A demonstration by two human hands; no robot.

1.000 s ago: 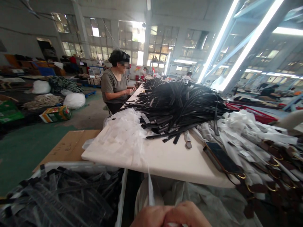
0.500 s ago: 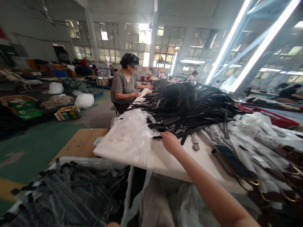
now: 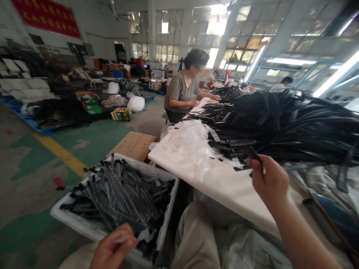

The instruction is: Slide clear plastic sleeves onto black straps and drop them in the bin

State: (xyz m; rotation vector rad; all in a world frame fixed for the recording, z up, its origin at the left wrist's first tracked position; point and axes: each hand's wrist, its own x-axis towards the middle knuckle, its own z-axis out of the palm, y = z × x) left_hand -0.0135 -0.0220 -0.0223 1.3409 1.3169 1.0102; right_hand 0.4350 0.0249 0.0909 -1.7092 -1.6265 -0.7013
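My right hand [image 3: 270, 181] is closed on the end of a black strap [image 3: 253, 152], raised just above the white tabletop [image 3: 224, 186]. Beyond it rises a big heap of black straps [image 3: 303, 123]. Low in the view, my left hand [image 3: 113, 246] pinches a thin strip of translucent plastic film [image 3: 146, 234] over the near side of a white bin [image 3: 63, 215]. Many black straps in clear wrapping [image 3: 120, 190] fill that bin. A pile of white plastic film [image 3: 185, 144] lies on the table's left part.
Across the table a co-worker [image 3: 182, 89] handles small items at the table edge. A cardboard box [image 3: 131, 144] stands behind the bin. A phone [image 3: 322, 216] rests at the right, partly behind my forearm. My knee [image 3: 196, 231] is below the table edge.
The view has swung left and down. My right hand has lifted a black strap end off the table. My left hand has come fully into view, holding plastic film.
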